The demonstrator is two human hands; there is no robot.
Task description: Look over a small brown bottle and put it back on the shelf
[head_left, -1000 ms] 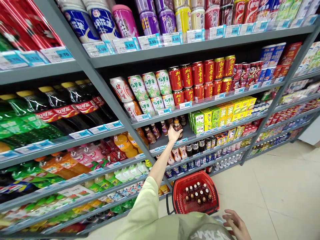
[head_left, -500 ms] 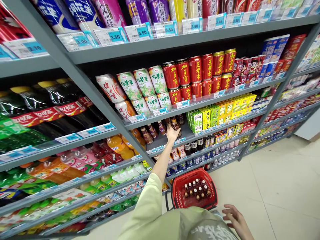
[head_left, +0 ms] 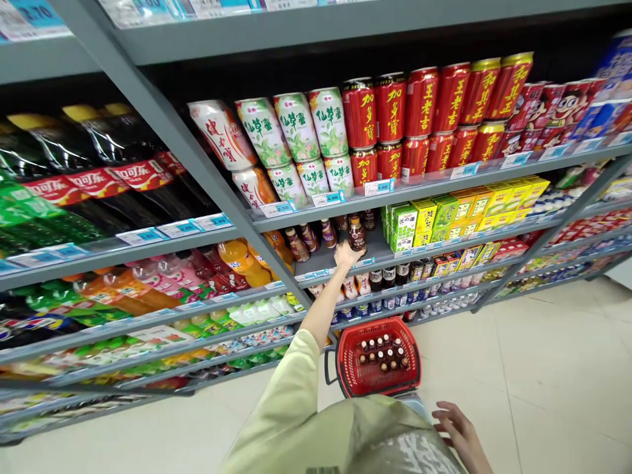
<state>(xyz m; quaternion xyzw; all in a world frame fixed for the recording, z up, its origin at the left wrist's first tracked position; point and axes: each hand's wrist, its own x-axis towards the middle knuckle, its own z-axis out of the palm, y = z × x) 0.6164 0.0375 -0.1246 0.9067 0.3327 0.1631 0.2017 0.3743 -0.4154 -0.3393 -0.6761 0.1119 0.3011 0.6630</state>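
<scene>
My left hand (head_left: pixel 348 255) reaches into a lower shelf. Its fingers are at the lower part of a small brown bottle (head_left: pixel 357 232) with a dark label, which stands upright near the shelf's front. More small brown bottles (head_left: pixel 297 245) line the shelf to the left and behind. My right hand (head_left: pixel 458 429) hangs at the lower right beside my body, fingers apart and slightly bent, holding nothing. Between me and the shelves, a red shopping basket (head_left: pixel 347 361) on the floor holds several small dark bottles (head_left: pixel 384 354) with pale and brown caps.
Green and yellow drink cartons (head_left: pixel 425 224) stand right of the small bottles. Red cans (head_left: pixel 422 108) fill the shelf above. A grey upright (head_left: pixel 182 131) divides this section from large cola bottles (head_left: pixel 108 168). Pale tiled floor (head_left: pixel 548 355) lies at the right.
The view has shifted closer and downward to the shelf. My left hand has moved from around the bottle's middle to its lower part. My right hand stays much the same.
</scene>
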